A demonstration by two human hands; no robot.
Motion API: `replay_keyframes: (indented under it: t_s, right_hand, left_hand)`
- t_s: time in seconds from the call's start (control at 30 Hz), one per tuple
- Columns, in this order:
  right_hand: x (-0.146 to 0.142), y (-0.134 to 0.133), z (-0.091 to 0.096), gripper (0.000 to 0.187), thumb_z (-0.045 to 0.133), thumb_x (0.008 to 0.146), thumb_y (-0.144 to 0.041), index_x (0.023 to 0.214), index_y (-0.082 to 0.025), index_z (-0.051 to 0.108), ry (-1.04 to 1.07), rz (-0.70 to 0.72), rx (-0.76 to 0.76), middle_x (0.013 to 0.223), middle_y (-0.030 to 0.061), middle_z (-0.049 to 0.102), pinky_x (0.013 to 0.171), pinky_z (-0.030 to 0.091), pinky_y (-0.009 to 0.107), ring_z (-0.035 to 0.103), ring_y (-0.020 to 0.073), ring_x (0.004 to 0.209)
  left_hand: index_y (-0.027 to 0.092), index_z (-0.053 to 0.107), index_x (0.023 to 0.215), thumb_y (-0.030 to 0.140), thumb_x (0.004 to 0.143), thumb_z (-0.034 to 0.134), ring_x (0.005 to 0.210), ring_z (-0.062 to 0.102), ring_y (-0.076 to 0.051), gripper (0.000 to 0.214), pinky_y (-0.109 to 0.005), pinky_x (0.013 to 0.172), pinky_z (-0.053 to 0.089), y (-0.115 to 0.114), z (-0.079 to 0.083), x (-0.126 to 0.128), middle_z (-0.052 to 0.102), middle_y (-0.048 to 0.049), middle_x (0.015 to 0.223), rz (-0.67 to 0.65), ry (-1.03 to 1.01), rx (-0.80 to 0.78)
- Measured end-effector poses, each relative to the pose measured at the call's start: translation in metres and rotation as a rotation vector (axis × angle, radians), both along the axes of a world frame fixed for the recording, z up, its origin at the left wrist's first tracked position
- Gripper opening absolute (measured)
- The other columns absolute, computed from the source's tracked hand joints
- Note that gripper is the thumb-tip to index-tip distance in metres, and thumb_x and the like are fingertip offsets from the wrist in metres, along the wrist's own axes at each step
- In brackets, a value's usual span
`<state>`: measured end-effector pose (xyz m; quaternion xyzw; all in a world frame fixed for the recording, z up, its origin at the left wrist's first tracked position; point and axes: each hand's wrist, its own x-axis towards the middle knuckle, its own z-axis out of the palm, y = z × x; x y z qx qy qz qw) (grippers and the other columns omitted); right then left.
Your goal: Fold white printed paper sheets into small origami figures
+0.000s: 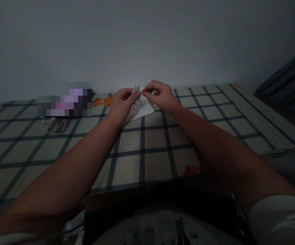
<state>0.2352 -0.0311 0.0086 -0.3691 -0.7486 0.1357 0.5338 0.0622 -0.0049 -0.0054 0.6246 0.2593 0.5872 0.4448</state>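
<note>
Near the back of the table, my left hand (123,102) pinches a small whitish piece (136,89) between thumb and fingers; its thin tips stick up. It is too small and dim to tell whether this is paper or something else. My right hand (161,95) is closed in a pinch close beside it, thumb and forefinger at the edge of that piece. What the right fingertips grip is hard to make out. Beneath both hands lies a white printed sheet (143,108), partly covered by them.
A checked cloth (153,137) with orange bear figures covers the table. At the left a blurred-out purple and pink item (69,101) lies near a looped cord (56,125). A plain wall (147,41) rises behind. Something dark and ridged (287,81) stands at the right.
</note>
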Motion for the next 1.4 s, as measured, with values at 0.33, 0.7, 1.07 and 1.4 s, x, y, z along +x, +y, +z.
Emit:
replay_keyframes:
  t_s: [0.33, 0.7, 1.07, 1.4]
  right_hand:
    - [0.0017, 0.0037, 0.0028, 0.023, 0.068, 0.082, -0.037, 0.09, -0.015, 0.065, 0.147, 0.086, -0.172, 0.086, 0.0024, 0.063, 0.069, 0.046, 0.025, 0.055, 0.0121, 0.079]
    - [0.0024, 0.002, 0.0055, 0.023, 0.072, 0.078, -0.036, 0.081, -0.014, 0.064, 0.225, 0.145, -0.294, 0.071, -0.0012, 0.058, 0.06, 0.044, 0.021, 0.052, 0.0084, 0.066]
    - [0.0044, 0.004, 0.0027, 0.023, 0.071, 0.079, -0.035, 0.085, -0.014, 0.065, 0.295, 0.239, -0.427, 0.076, -0.001, 0.061, 0.06, 0.044, 0.019, 0.051, 0.0068, 0.066]
    - [-0.0039, 0.0007, 0.0045, 0.017, 0.065, 0.085, -0.031, 0.085, -0.015, 0.061, 0.285, 0.201, -0.416, 0.072, -0.0028, 0.056, 0.058, 0.042, 0.019, 0.047, 0.0061, 0.061]
  left_hand:
    - [0.019, 0.072, 0.078, 0.038, 0.068, 0.083, 0.067, 0.059, -0.01, 0.024, -0.023, 0.068, 0.047, -0.0007, -0.0002, -0.0021, 0.068, 0.0007, 0.073, -0.042, 0.034, 0.041]
    - [0.02, 0.072, 0.074, 0.035, 0.066, 0.085, 0.062, 0.057, -0.008, 0.022, -0.021, 0.064, 0.047, -0.0005, -0.0013, -0.0005, 0.066, 0.0022, 0.069, -0.009, 0.008, 0.007]
    - [0.02, 0.073, 0.075, 0.037, 0.064, 0.086, 0.061, 0.055, -0.008, 0.024, -0.02, 0.062, 0.047, -0.0029, 0.0002, -0.0007, 0.067, 0.0016, 0.07, -0.032, 0.028, -0.027]
    - [0.021, 0.073, 0.078, 0.039, 0.067, 0.083, 0.064, 0.055, -0.008, 0.023, -0.02, 0.058, 0.043, -0.0006, -0.0033, -0.0009, 0.067, 0.0007, 0.074, -0.073, 0.041, -0.115]
